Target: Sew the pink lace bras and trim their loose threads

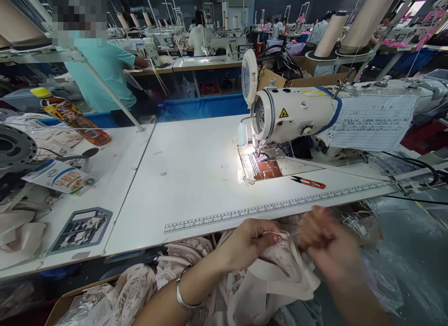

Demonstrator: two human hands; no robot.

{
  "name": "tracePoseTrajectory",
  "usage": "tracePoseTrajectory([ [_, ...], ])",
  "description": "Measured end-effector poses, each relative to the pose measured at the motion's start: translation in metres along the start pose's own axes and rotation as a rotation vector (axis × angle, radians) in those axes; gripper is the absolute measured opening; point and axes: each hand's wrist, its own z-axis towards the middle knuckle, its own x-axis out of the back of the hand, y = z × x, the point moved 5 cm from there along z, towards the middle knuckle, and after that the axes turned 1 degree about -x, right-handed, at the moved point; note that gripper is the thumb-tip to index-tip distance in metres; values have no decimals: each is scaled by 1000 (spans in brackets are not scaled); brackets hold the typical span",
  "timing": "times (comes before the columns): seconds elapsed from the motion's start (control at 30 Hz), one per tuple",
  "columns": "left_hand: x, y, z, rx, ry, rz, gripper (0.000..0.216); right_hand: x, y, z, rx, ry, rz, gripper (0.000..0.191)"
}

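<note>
Bunching below the near edge of the white table (pixel 196 176), the lace fabric (pixel 280 270) lies across the lap, close for handwork. Left hand (pixel 250 242) pinches its edge with a thin thread; right hand (pixel 320 237), blurred, is closed, apparently drawing that thread. Thread snips (pixel 308 181) wait beside the sewing machine (pixel 294 116) farther back on that table.

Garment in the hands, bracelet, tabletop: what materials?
Garment: pale lace over plain woven cloth, by its openwork pattern and soft folds. Bracelet: likely polished metal; thin, silvery, glinting. Tabletop: smooth white laminate, probably; flat, semi-matte, printed ruler along the edge.
</note>
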Motion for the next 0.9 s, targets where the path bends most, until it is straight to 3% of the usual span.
tracePoseTrajectory([
  [0.07, 6, 0, -2, 18, 12, 14, 49, 9, -10, 5, 133, 65, -105, 50],
  [0.2, 13, 3, -5, -21, 63, 142, 41, -11, -5, -1, 221, -171, -669, 32],
  [0.27, 12, 3, -5, -47, 75, 199, 35, -23, -4, -8, 368, -229, -899, 19],
  [0.4, 10, -4, -4, -31, 66, 192, 29, -32, -12, -12, 611, -192, -1021, 28],
  [0.5, 9, -6, -3, -28, 28, 176, 30, -27, -15, -7, 559, -183, -884, 32],
  [0.67, 5, 0, -2, -61, 28, 181, 34, -25, -3, -10, 291, -483, -384, 41],
  [0.73, 3, -4, -1, -46, 40, 196, 33, -23, 0, -11, 288, -547, -517, 37],
  [0.8, 2, -10, 0, -39, 48, 211, 33, -15, 2, -8, 358, -540, -816, 31],
  [0.9, 9, -12, -1, -48, 82, 199, 33, 6, -1, 3, 477, -334, -1190, 28],
])
